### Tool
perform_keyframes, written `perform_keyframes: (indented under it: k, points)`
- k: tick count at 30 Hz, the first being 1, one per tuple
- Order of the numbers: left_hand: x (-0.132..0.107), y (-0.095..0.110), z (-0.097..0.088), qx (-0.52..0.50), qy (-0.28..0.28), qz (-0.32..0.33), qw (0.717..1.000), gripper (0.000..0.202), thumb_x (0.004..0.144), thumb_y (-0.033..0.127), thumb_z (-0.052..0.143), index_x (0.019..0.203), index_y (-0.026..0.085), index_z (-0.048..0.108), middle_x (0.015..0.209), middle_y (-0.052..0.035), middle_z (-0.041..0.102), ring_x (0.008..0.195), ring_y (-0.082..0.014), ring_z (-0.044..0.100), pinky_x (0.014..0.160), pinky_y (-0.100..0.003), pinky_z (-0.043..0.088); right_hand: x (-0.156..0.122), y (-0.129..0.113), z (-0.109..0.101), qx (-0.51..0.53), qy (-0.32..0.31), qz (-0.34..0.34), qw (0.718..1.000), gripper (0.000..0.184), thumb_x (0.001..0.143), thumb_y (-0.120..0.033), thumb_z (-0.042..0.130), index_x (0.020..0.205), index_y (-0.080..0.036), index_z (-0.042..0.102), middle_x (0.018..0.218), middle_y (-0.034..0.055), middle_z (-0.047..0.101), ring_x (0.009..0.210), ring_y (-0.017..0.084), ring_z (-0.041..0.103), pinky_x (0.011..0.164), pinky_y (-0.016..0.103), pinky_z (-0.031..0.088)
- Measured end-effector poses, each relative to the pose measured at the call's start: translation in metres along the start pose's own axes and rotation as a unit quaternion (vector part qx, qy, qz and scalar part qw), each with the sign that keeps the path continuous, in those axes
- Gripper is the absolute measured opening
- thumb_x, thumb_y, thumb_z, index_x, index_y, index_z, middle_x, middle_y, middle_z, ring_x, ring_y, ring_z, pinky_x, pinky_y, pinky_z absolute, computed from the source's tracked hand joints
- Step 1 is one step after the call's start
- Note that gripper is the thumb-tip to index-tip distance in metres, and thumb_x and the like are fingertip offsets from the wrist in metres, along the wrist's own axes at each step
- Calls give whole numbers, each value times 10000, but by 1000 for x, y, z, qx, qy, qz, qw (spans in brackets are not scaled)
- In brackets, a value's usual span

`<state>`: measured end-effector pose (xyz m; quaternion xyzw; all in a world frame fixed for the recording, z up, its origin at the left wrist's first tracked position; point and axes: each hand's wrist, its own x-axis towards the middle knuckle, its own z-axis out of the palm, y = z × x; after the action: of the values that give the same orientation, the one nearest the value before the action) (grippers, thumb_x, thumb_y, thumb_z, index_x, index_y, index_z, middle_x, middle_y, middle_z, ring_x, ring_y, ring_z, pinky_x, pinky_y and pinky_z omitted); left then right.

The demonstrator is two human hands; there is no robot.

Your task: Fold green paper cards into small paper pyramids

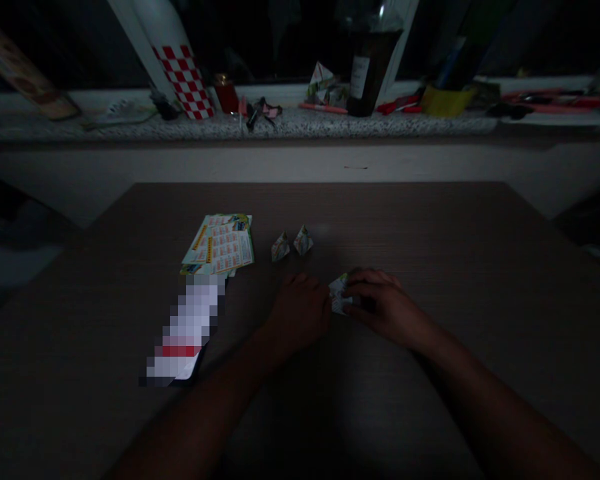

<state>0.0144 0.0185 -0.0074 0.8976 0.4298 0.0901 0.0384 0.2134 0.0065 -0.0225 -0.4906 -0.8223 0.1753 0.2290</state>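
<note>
A small piece of folded printed paper (339,297) sits low over the table between my two hands. My right hand (383,303) pinches its right side between thumb and fingers. Curled at the paper's left edge is my left hand (300,307), closed, with its fingertips turned away so that its hold on the paper is partly hidden. Just beyond the hands stand two small folded paper shapes, a left one (281,247) and a right one (303,241). Farther left lies a loose stack of printed paper cards (223,243).
A lit phone (187,327), its screen blurred out, lies on the brown table (430,220) left of my left arm. Along the granite windowsill (290,127) stand a red-checked white bottle (183,77), a dark bottle (365,73), a yellow container (445,100) and a larger folded paper piece (321,83).
</note>
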Motion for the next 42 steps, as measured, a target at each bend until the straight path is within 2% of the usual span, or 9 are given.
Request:
perform_keyframes:
  k: [14,24,28,33,39,42]
  points:
    - [3,1,-3,9,-24,-10,1000,248,891,285,425,833,158,630,859,-86,641,868,-257,559,776,-427,397,0,2,-2,-3,-21,4,1000,268,752,-222,681,1015,-272,665,1146,46,614,1075,253,539,932,449,368]
    - [4,2,-4,3,-37,-28,999,244,883,290,429,851,164,635,869,-83,642,883,-253,554,787,-413,385,0,-6,-6,-27,-47,-4,999,397,776,-170,634,1138,-330,623,1184,40,573,1098,255,502,916,437,350]
    - [4,1,-2,8,-32,-27,999,240,876,290,436,830,163,634,861,-85,637,876,-258,553,771,-413,382,0,-8,-9,-41,-68,-6,997,381,786,-173,615,1132,-332,639,1178,50,559,1106,257,484,913,435,342]
    - [4,2,-2,4,-30,-26,999,230,867,283,444,823,160,634,849,-84,636,877,-258,554,777,-410,377,1,-9,-8,-49,-64,-3,997,360,783,-180,612,1107,-332,656,1153,52,558,1092,254,484,905,434,329]
    - [2,9,-3,1,-21,-58,998,362,809,492,507,856,160,644,892,-105,639,917,-286,547,833,-448,361,2,-12,-8,-51,-64,0,997,353,766,-191,631,1086,-336,662,1131,48,569,1071,260,485,892,436,328]
    - [2,12,-3,9,-19,-83,996,411,792,543,501,844,164,650,894,-107,641,928,-296,547,844,-466,351,2,-13,-8,-55,-64,2,996,354,762,-188,632,1081,-338,664,1132,48,571,1059,261,484,884,434,331]
